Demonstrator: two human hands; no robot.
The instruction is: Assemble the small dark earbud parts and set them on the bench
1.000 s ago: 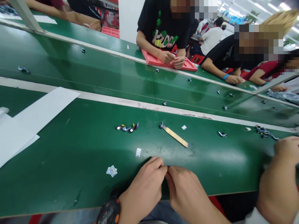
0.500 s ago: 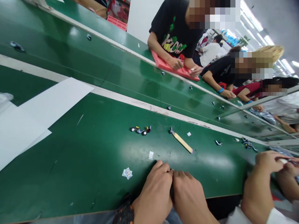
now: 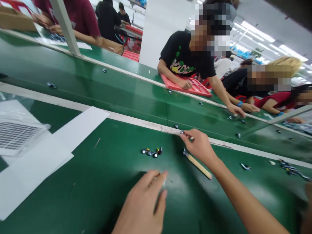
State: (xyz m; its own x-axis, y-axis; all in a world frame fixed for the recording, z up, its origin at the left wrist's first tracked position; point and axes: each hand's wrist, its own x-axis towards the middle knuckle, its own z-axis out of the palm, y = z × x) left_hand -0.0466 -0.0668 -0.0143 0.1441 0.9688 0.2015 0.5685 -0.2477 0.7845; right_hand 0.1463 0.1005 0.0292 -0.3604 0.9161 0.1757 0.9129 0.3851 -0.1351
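My right hand (image 3: 200,145) is stretched out to the white strip (image 3: 136,122) between the table and the green belt, its fingertips pinched on a small metal part (image 3: 182,132). A wooden stick tool (image 3: 199,165) lies just below that hand. My left hand (image 3: 143,203) rests low on the green table (image 3: 102,182), fingers spread, fingertips beside a small white label (image 3: 164,180); it holds nothing. A cluster of small dark and silver parts (image 3: 152,152) lies between the two hands.
White paper sheets (image 3: 80,125) and a clear bag over a grid sheet (image 3: 17,133) cover the table's left. Loose parts dot the belt (image 3: 176,126) and the table's right (image 3: 245,166). Across the belt a person works at a red tray (image 3: 195,88); another person's hand (image 3: 235,110) reaches onto the belt.
My right hand left the spot beside my left hand and reached forward to the belt edge, pinching a small part. The left hand opened flat. The view tilted up.
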